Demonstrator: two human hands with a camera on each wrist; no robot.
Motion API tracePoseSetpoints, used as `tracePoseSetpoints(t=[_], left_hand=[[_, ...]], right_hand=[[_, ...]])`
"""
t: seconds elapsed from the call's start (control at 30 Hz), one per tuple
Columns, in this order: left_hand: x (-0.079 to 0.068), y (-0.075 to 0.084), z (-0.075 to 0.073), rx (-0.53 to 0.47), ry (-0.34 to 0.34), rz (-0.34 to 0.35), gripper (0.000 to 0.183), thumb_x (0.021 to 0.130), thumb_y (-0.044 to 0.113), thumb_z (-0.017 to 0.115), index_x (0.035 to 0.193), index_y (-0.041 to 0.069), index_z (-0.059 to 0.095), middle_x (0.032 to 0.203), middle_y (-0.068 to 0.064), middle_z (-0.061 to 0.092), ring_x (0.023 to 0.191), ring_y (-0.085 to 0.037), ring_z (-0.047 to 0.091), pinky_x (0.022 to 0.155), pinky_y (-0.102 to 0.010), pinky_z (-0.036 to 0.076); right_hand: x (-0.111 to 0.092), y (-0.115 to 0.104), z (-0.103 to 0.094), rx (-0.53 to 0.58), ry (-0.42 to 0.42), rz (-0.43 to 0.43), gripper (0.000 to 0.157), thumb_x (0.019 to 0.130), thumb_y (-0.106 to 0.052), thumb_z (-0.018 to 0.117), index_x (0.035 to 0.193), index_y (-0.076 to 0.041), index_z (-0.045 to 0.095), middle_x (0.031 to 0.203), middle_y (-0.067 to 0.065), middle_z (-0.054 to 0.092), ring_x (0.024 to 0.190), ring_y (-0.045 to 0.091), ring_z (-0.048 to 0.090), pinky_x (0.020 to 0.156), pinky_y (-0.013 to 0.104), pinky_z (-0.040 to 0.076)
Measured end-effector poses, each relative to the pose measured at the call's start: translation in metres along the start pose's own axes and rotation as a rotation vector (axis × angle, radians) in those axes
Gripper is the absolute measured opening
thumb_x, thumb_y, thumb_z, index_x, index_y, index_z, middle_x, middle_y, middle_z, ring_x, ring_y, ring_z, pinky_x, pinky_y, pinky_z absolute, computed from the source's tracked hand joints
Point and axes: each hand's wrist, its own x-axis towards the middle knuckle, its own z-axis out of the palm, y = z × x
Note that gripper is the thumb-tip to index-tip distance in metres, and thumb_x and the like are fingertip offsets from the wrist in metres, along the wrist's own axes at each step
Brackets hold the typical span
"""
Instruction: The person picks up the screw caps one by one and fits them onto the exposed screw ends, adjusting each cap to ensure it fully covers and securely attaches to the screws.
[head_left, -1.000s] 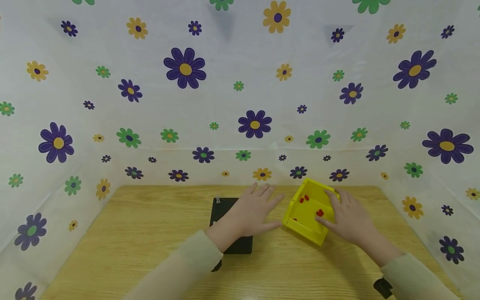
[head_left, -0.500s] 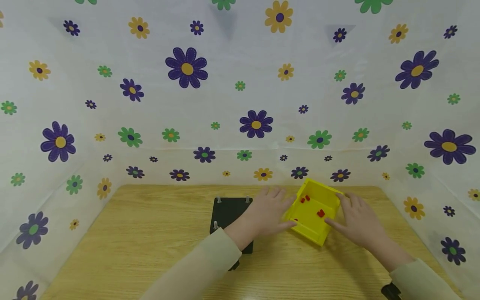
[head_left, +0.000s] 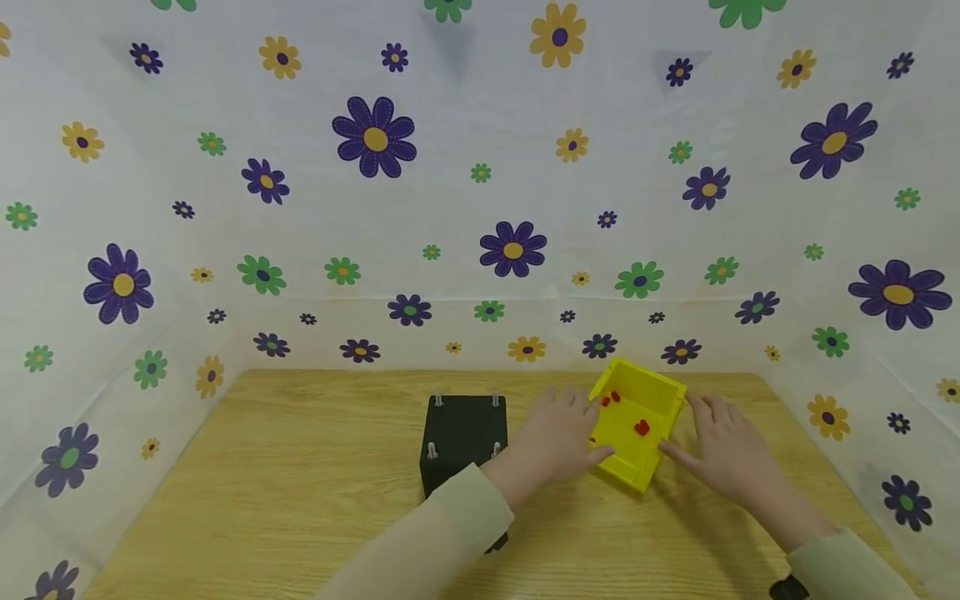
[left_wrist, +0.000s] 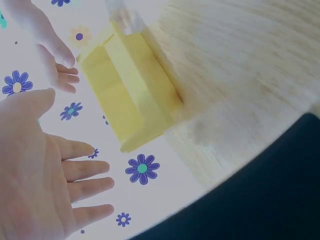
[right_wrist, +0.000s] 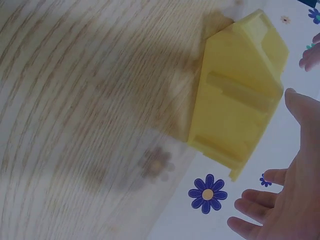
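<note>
— Flowered cloth [head_left: 450, 92] surrounds the wooden worktop [head_left: 315, 458]. What does the head view give?

— The yellow bin [head_left: 649, 387] lies between the hands, its long axis running from far right to near left. The left hand [head_left: 553, 437] overlaps its left rim; the right hand [head_left: 735, 450] is just beside its right rim. Both have fingers apart, pinching nothing.

— What is covered there?

— One of the small red pieces [head_left: 642, 427] in the bin, partly, by the left hand. The left sleeve [head_left: 450, 521] and forearm hide the near part of the black box [head_left: 462, 425].

— And the left wrist view?

— Background shows between the left fingers and the bin. The red pieces cannot be made out; a dark shape [left_wrist: 265, 200] at lower right is cut off.

— The right wrist view?

— Its thumb tip seems the nearer, right by the rim; contact cannot be told. The left hand is mostly out of frame.
</note>
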Motion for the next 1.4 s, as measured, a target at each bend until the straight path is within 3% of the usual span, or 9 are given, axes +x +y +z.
tracePoseSetpoints(t=[0.43,0.8,1.4], left_hand=[[0.01,0.01,0.006,-0.042,-0.033,-0.039,0.075,0.107,0.07,0.039,0.165,0.023,0.04,0.167,0.003,0.046,0.153,-0.017,0.045,0.13,-0.04,0.036],[0.013,0.009,0.013,-0.011,-0.069,-0.045,0.078,0.107,0.07,0.037,0.167,0.02,0.036,0.172,0.003,0.037,0.158,-0.016,0.039,0.131,-0.039,0.034],[0.008,0.008,0.009,0.069,-0.098,-0.021,0.081,0.106,0.071,0.04,0.168,0.02,0.032,0.174,0.002,0.033,0.158,-0.016,0.038,0.13,-0.036,0.036]], right_hand=[[-0.003,0.002,0.005,0.036,-0.053,0.027,0.094,0.101,-0.059,0.064,0.153,0.014,0.038,0.146,0.043,0.047,0.131,0.062,0.049,0.106,0.074,0.047],[-0.002,0.0,0.005,0.067,-0.086,0.014,0.086,0.104,-0.056,0.061,0.15,0.015,0.044,0.145,0.042,0.049,0.132,0.06,0.049,0.109,0.072,0.045],[0.001,-0.004,0.004,0.076,-0.112,-0.037,0.078,0.107,-0.046,0.059,0.149,0.017,0.043,0.147,0.041,0.048,0.134,0.06,0.048,0.112,0.072,0.044]])
